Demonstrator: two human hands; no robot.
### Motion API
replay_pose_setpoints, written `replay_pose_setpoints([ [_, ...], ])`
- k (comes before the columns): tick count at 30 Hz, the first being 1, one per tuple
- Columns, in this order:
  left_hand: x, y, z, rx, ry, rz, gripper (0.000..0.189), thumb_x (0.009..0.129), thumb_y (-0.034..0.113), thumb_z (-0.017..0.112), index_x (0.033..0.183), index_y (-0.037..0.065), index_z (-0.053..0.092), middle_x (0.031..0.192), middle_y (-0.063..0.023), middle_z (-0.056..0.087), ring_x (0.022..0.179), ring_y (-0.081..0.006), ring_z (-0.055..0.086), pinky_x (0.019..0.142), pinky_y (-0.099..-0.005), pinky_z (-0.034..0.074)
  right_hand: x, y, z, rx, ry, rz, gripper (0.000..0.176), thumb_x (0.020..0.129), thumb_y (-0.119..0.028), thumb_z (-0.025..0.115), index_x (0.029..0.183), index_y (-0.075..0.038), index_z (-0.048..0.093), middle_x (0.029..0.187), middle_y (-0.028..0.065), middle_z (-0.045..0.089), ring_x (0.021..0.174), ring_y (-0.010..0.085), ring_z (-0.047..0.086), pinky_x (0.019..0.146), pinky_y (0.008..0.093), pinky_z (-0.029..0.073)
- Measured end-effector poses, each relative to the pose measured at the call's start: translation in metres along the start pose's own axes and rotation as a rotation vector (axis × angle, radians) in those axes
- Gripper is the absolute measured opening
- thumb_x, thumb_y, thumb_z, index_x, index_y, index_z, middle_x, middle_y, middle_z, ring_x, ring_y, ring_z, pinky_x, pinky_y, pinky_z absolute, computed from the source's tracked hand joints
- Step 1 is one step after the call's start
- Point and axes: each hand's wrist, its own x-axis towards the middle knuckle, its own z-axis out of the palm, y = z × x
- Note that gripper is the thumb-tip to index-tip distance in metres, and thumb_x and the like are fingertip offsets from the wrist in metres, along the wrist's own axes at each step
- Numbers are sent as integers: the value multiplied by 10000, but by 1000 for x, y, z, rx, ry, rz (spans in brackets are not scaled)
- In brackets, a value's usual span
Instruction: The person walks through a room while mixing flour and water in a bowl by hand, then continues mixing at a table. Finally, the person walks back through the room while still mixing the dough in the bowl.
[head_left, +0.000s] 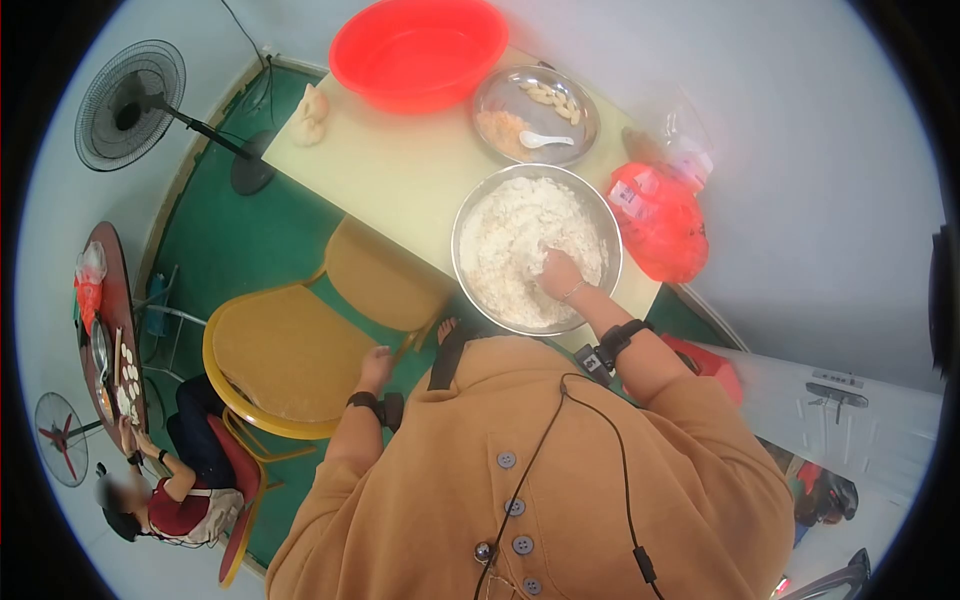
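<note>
My right hand (558, 274) is down in a large metal bowl (458, 225), its fingers curled into a shaggy white flour dough (525, 215). Dough coats the fingers and partly hides them. The bowl sits at the near end of a pale yellow table (400, 185). Beside the yellow chair and away from the table, my left hand (375, 370) hangs with its fingers curled in and nothing visible in it. Just beyond the bowl, a round metal tray (485, 90) bears a white spoon (546, 140), an orange crumbly filling (503, 130) and several pale shaped pieces (552, 98).
A red basin (420, 50) and a pale dough-like lump (310, 115) stand farther along the table. Red plastic bags (660, 220) lie against the wall. Yellow chairs (285, 355) and a fan (130, 105) are leftward. Another person (180, 495) works at a round table (110, 260).
</note>
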Motion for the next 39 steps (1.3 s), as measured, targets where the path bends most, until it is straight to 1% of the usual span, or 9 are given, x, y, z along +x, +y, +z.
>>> replay_pose_setpoints([
  [5,5,-5,-1,59,23,-19,309,794,42,503,1102,64,506,671,10,471,500,-92,438,413,-245,339,5,-5,-1,-41,-32,7,520,658,-59,626,1146,-42,447,878,240,585,868,371,574,757,417,461],
  [10,-11,3,-1,161,15,-59,371,782,116,507,1153,97,517,821,-22,551,720,-145,524,606,-301,441,6,13,-3,-120,-46,-165,616,633,-68,655,1202,-76,418,909,227,587,871,371,574,762,420,462],
  [13,-12,9,2,136,13,-96,388,791,123,503,1178,94,506,909,-44,568,800,-171,534,671,-319,452,3,3,-31,-237,-258,-164,697,624,-83,679,1256,-99,387,967,221,581,911,369,570,785,412,469],
  [15,-15,11,2,128,8,-98,390,794,122,503,1182,91,501,918,-48,569,801,-174,537,674,-323,454,-3,-7,-45,-413,-437,-25,738,622,-101,696,1285,-121,372,1089,241,533,983,363,556,819,397,473],
  [19,-6,9,4,135,14,-77,399,803,125,503,1199,80,485,945,-58,571,821,-182,543,694,-328,457,4,27,-27,-515,-479,132,750,624,-99,699,1295,-147,369,1189,277,454,1012,373,548,835,394,474],
  [21,-7,7,2,131,18,-87,402,804,126,503,1203,79,481,959,-60,571,834,-184,544,704,-330,457,4,34,-20,-555,-335,129,739,623,-95,698,1288,-150,379,1255,312,377,989,376,563,834,387,478],
  [25,-1,5,4,132,36,-103,408,806,129,502,1211,79,475,997,-62,572,869,-187,547,723,-335,458,26,50,0,-528,-233,153,712,621,-85,693,1269,-136,404,1209,320,429,972,380,569,842,382,474],
  [33,0,5,2,95,32,-122,417,805,131,502,1216,71,468,1012,-67,573,883,-191,547,743,-343,459,48,51,3,86,171,241,598,596,-106,707,1147,26,515,1053,228,582,970,316,582,842,344,461],
  [39,9,7,3,107,29,-131,422,806,135,504,1221,67,464,1014,-66,568,896,-193,544,756,-343,458,56,29,1,157,130,207,660,597,-156,725,1178,42,482,1085,222,570,999,304,568,883,340,437],
])
